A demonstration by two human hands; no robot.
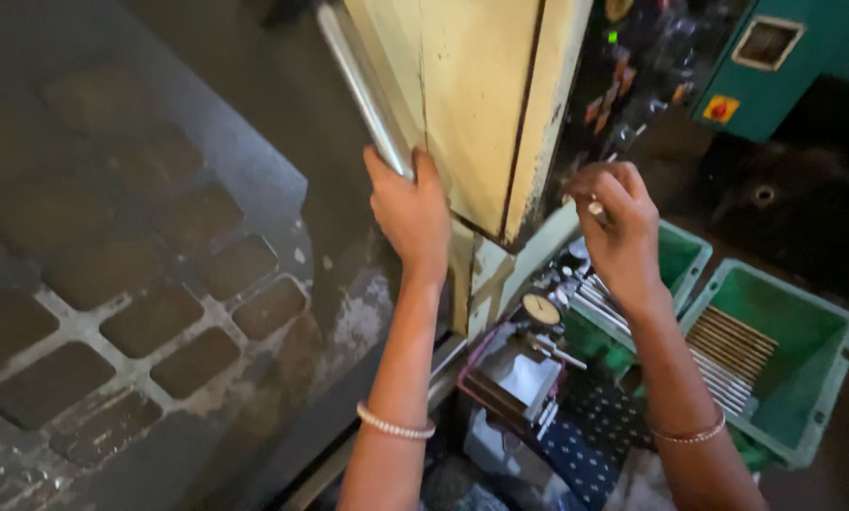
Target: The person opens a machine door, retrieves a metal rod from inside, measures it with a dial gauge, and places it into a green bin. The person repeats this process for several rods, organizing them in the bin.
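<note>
A: Metal rod [363, 90], long, bright steel, round, runs from top centre of frame down to the left hand [410, 213]. Lies tilted against the left edge of the cream machine door [476, 104]. Left hand wraps its lower end, fingers closed around it, thumb on the near side.

B: Progress?

A: My read: one rod is out and in hand, at the machine. Not seated anywhere that I can see; top end runs out of frame. So mid-handling, loading not shown as done.

B: Rod condition?

A: Smooth, straight, shiny, highlight along its length. No visible burrs, but the picture is soft.

B: Right hand?

A: Right hand [618, 227], centre right, pinches a small short metal pin [595, 208] between thumb and fingers, narrow grip. Held just beside the door's right edge, in front of a dark control panel [647, 66] with small lights.

B: Stock left?

A: Below it, a dial gauge [541, 309] on a cluttered stand. Further right, two green bins [803, 331] on the floor, lower right, both holding laid-flat rods [732, 350]. Plenty to go, I'd judge.

B: Left side of frame?

A: Dark floor grating [150, 312], nothing in play. Bracelet on each wrist.
</note>
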